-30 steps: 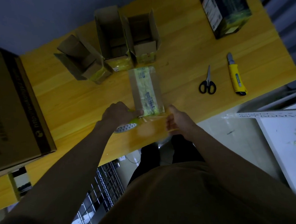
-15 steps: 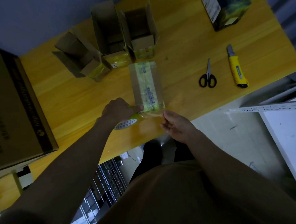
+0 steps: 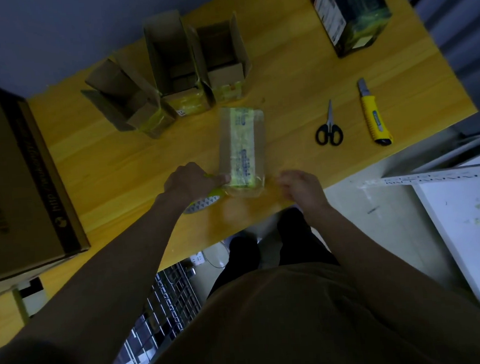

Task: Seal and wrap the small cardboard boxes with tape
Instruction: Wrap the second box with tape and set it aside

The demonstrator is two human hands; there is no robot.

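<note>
Three open small cardboard boxes (image 3: 169,84) are lined up at the far side of the yellow table (image 3: 296,72), flaps raised, yellowish tape visible on their near faces. One closed box (image 3: 242,144) is laid flat in front of them, near the table's front edge, with a strip of printed tape (image 3: 243,141) run along its top. Left hand (image 3: 189,182) is curled around a tape roll (image 3: 203,203) just beside the box's near left corner, thumb touching the box. Right hand (image 3: 299,189) is seen just right of the box's near end, fingers curled; motion blur, so whether anything is pinched cannot be told. Clear film is noted past the box's near end, hard to make out. Scissors (image 3: 328,127) and a yellow utility knife (image 3: 373,115) are laid side by side, well right of the box. A dark printed carton (image 3: 349,12) is stood at the far right corner. A large cardboard box (image 3: 20,183) is placed at the left edge.
</note>
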